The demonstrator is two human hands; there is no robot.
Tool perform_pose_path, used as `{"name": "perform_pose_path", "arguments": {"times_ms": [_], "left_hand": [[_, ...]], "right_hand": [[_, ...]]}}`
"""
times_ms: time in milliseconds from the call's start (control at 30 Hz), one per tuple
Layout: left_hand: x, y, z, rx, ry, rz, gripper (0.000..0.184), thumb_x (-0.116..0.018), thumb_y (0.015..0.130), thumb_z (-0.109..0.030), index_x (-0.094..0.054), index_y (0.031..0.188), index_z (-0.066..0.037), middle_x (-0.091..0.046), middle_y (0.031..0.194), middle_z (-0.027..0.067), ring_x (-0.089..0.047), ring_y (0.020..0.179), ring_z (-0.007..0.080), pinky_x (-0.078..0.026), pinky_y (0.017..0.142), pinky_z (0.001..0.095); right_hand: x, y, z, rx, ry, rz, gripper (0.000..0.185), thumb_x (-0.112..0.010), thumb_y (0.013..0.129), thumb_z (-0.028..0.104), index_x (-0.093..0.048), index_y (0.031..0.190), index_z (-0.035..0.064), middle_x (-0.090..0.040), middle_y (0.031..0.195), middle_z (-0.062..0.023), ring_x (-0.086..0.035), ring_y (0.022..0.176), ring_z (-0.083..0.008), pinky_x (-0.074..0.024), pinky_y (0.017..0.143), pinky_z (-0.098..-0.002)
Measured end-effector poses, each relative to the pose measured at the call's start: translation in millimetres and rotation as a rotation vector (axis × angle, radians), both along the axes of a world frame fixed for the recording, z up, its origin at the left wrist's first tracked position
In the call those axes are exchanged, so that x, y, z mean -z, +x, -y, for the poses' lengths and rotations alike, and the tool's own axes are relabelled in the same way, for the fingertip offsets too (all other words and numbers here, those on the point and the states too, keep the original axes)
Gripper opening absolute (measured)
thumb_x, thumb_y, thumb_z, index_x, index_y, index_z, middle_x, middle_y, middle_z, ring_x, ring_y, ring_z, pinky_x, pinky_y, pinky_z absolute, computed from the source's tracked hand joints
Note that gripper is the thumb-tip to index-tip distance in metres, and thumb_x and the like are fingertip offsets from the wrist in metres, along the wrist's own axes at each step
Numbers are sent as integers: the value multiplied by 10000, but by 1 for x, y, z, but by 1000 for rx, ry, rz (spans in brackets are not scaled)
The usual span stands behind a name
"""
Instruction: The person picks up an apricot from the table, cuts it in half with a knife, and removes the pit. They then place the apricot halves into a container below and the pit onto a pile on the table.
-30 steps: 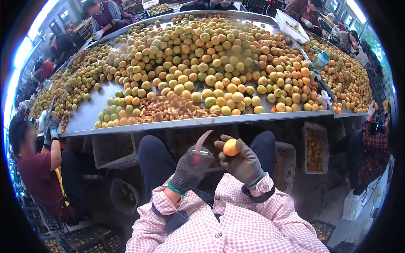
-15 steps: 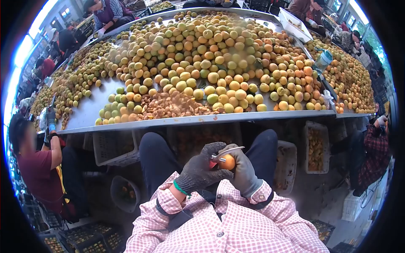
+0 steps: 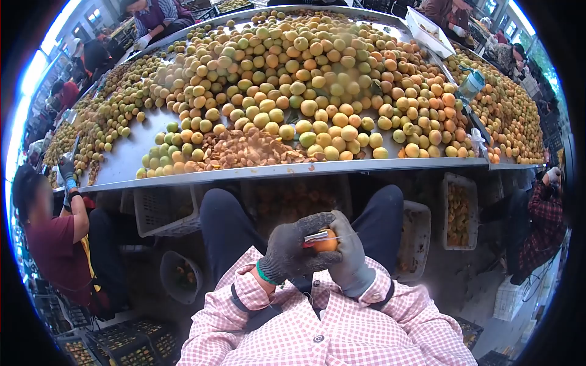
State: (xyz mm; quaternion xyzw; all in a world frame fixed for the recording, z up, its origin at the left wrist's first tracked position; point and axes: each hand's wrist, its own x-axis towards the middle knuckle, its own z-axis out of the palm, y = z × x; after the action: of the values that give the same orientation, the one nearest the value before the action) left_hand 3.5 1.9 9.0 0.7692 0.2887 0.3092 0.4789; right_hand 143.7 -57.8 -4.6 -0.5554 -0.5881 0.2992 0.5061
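Both gloved hands meet above my lap, below the table edge. My left hand (image 3: 293, 247), in a dark grey knit glove, is closed on a knife (image 3: 316, 237) with a red part and a metal blade. The blade lies against an orange fruit (image 3: 326, 242). My right hand (image 3: 351, 256), in a lighter grey glove, is wrapped round that fruit from the right. Fingers of both hands hide part of the fruit.
A metal table (image 3: 131, 149) bears piled fruit and a heap of brown cut pieces (image 3: 250, 148). Crates (image 3: 461, 210) and a bucket (image 3: 181, 277) stand below. A co-worker (image 3: 55, 238) sits at the left, another (image 3: 537, 213) at the right.
My hands, apart at first with the knife raised, have come together. The blade is now against the fruit, and my left fingers have closed further over it.
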Motion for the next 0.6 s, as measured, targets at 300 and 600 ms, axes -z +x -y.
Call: {"name": "perform_pose_path", "arguments": {"times_ms": [300, 600], "left_hand": [[-13, 9, 22, -169, -468, 323, 476, -670, 843, -245, -537, 1238, -15, -625, 1131, 108, -607, 1012, 208, -482, 866, 317], [17, 12, -2, -98, -1262, 906, 409, -498, 950, -260, -474, 1269, -4, -565, 1143, 76, -556, 1018, 169, -464, 875, 297]], "right_hand": [[-5, -17, -19, 109, 319, -405, 139, -473, 907, 138, -532, 885, 14, -563, 844, -138, -565, 712, -239, -463, 624, -330], [17, 19, -35, -62, -275, -748, 294, -331, 995, 261, -496, 904, 36, -527, 789, -88, -513, 653, -151, -448, 602, -278]]}}
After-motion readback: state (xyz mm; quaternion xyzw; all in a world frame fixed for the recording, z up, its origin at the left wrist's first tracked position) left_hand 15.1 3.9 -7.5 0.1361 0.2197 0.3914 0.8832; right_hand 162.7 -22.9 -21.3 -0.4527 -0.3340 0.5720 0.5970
